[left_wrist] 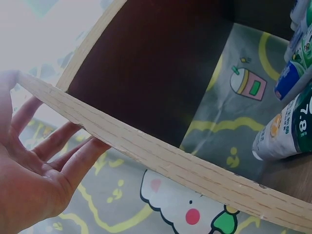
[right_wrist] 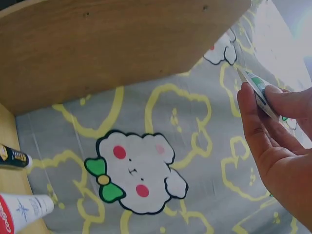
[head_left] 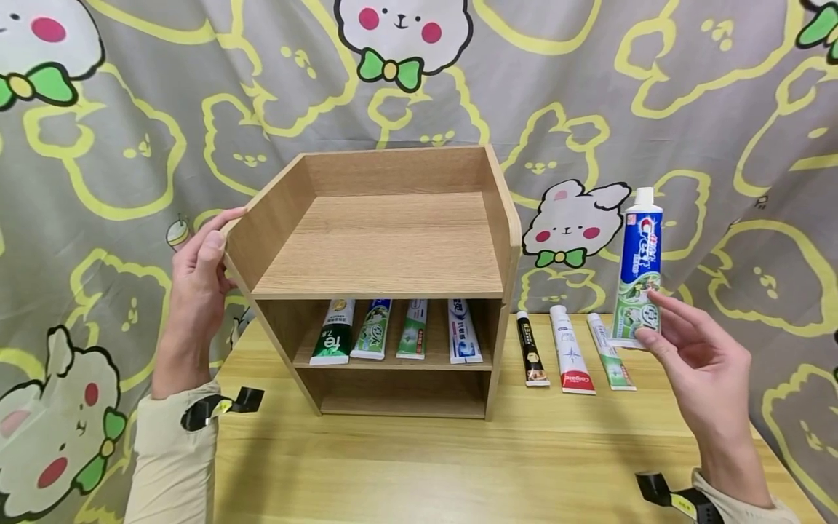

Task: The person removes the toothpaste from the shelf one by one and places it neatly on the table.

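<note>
My right hand [head_left: 710, 360] pinches the flat bottom end of a blue and green Crest toothpaste tube [head_left: 638, 269], cap upward, above the table's right side. In the right wrist view the tube [right_wrist: 258, 87] appears edge-on between thumb and fingers. My left hand [head_left: 203, 280] grips the left side panel of a wooden desktop shelf [head_left: 386, 244], thumb at the edge; the left wrist view has the fingers against the panel's outer face. On the shelf's middle level lie several toothpaste tubes, among them a green and white one [head_left: 334, 331] and a blue and white one [head_left: 463, 331].
Right of the shelf, three tubes lie on the wooden table [head_left: 419, 466]: a black one [head_left: 532, 349], a white and red Colgate one [head_left: 572, 353] and a green and white one [head_left: 611, 353]. A grey patterned curtain [head_left: 569, 80] hangs behind.
</note>
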A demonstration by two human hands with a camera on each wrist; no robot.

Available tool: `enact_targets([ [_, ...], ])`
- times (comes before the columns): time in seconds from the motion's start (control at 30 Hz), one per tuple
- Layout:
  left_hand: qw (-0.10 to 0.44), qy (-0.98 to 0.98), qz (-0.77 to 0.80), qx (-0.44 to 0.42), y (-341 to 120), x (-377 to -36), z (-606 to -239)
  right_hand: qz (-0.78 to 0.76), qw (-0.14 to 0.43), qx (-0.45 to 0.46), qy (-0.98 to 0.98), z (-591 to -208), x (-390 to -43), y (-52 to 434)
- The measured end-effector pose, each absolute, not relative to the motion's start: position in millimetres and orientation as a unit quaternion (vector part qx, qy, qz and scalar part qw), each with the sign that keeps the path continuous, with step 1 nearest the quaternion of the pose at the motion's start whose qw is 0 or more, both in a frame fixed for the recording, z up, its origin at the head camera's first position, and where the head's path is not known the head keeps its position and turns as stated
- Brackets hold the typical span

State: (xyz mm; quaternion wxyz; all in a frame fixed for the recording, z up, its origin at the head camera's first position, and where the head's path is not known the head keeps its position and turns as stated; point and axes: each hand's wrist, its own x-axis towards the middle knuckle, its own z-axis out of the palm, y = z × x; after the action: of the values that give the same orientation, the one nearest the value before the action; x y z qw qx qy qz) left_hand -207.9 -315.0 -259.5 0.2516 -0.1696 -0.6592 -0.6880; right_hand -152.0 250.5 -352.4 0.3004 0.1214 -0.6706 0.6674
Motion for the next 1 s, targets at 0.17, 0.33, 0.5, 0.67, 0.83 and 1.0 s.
enact_targets([
  [0.17, 0.248, -0.656, -0.691, -0.173, -315.1, -208.5, -260.2, 0.639, 0.321, 0.097, -0.692, -357.2, -156.1, 260.2],
  [0.33, 0.242, -0.658, -0.69, -0.181, -316.4, -209.2, -260.2, 0.654, 0.332, 0.075, -0.675, -360.9, -161.3, 269.0],
  [0.5, 0.246, -0.66, -0.688, -0.176, -316.5, -209.5, -260.1, 0.671, 0.343, 0.057, -0.655, -365.8, -165.8, 280.1],
  [0.67, 0.245, -0.659, -0.689, -0.177, -315.9, -209.5, -259.9, 0.661, 0.343, 0.022, -0.667, -372.7, -171.4, 291.4],
  [0.83, 0.248, -0.657, -0.69, -0.175, -315.0, -209.4, -259.4, 0.698, 0.328, 0.009, -0.637, -378.7, -176.2, 300.5],
  [1.0, 0.254, -0.663, -0.684, -0.167, -315.5, -208.6, -259.5, 0.716, 0.32, -0.002, -0.621, -384.8, -180.7, 308.5],
])
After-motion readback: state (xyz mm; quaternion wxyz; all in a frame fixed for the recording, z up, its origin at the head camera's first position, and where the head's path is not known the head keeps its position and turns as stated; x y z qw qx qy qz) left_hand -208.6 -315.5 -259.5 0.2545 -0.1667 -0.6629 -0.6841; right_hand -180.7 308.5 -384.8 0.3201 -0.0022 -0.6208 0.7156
